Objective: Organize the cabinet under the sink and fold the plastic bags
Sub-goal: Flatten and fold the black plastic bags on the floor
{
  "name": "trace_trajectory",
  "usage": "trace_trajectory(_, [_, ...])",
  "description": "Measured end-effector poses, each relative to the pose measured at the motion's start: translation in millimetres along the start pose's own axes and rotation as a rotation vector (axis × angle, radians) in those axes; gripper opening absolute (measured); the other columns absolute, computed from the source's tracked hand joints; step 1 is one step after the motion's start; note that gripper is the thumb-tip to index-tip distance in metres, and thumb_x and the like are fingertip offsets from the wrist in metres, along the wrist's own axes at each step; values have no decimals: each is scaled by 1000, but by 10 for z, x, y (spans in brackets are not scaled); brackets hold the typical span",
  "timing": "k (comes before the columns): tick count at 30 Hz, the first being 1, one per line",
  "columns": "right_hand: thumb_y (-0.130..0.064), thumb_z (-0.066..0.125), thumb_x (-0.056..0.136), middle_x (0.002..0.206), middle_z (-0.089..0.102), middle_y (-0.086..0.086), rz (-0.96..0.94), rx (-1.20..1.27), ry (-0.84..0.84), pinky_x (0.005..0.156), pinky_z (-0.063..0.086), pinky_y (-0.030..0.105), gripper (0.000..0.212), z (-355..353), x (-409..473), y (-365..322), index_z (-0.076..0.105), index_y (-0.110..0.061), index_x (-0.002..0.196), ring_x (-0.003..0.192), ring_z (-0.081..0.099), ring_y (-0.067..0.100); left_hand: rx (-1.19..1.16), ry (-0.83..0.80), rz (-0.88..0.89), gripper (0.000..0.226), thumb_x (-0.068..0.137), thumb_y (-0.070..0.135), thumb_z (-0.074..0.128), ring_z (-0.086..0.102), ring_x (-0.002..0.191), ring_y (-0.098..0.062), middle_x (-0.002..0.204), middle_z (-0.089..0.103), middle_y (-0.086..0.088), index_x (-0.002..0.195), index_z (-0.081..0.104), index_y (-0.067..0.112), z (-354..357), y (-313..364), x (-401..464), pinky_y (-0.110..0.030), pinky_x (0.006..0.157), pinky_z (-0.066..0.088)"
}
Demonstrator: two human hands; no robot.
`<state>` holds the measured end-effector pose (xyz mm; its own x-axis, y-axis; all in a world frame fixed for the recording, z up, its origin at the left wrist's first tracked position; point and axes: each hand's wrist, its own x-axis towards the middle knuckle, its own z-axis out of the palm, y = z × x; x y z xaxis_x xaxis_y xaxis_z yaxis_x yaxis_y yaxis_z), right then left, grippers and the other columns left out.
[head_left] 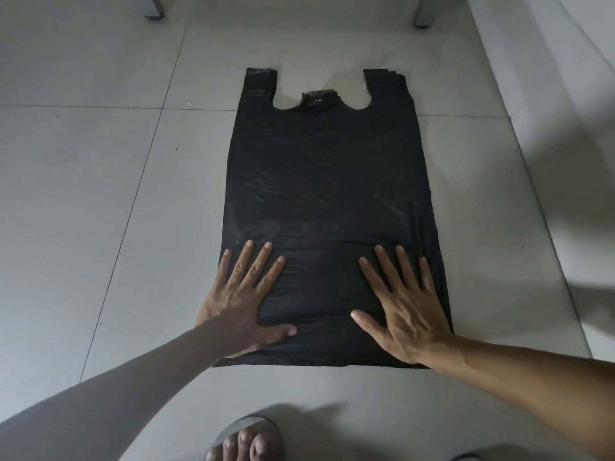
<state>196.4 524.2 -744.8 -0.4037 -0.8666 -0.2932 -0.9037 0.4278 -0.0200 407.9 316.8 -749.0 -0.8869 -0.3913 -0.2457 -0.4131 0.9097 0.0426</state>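
**Setting: a domestic interior, seen at floor level**

I look down on a pale tiled floor with thin grout lines; two metal furniture legs stand at its far edge, and a slippered foot suggests a home.

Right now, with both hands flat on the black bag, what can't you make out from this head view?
- Black plastic bag: the parts under the left hand and right hand are covered.
- Sink cabinet: outside the frame.
- Two metal legs: cut off by the top edge, so what they carry is unknown.
- Foot in a sandal: cut off by the bottom edge.
- Bag's layers and contents: the dark plastic hides them.
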Motion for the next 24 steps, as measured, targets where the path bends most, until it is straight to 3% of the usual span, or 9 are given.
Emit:
trace_trajectory(4, [-77, 19, 88, 162, 12, 10, 96, 9, 14, 117, 12, 60, 86, 48, -78, 134, 17, -23, 155, 147, 9, 42, -7, -11, -26, 117, 66, 96, 23, -4, 149, -29, 162, 4, -4, 154, 11, 20, -13, -77, -38, -57, 116, 14])
trace_trajectory(10, [-81, 14, 85, 163, 0, 10, 121, 54, -16, 118, 14, 59, 91, 32, -155, 411, 9, -23, 156, 148, 1, 39, -50, 27, 41, 116, 67, 95, 29, 5, 148, -31, 161, 9, -5, 153, 10, 19, -4, -158, -48, -57, 113, 15])
trace_trajectory(15, [-83, 0, 80, 160, -17, -4, 131, 207, 74, 121, 1, 49, 94, -309, 390, 652, -1, -27, 155, 149, -12, 20, -36, 101, 18, 95, 80, 85, 7, -14, 147, -26, 159, -14, -4, 151, -8, 25, -325, -341, 468, -55, 119, -2])
trace_trajectory(20, [-63, 30, 95, 164, 6, 2, 229, 372, 178, 120, 17, 46, 75, -836, 1298, 835, 10, -23, 155, 149, 12, 22, -1, 153, -20, 92, 81, 79, 0, -16, 147, -23, 159, -14, -3, 153, -4, 21, -775, -615, 1416, -52, 118, -7])
trace_trajectory(24, [-43, 53, 96, 162, 14, 1, 224, 419, 127, 116, 27, 41, 69, -1134, 1920, 1015, 19, -22, 154, 146, 24, 23, -62, 115, -171, 72, 96, 60, 19, -12, 148, -22, 161, -7, -4, 154, 6, 19, -972, -849, 2040, -51, 119, -5])
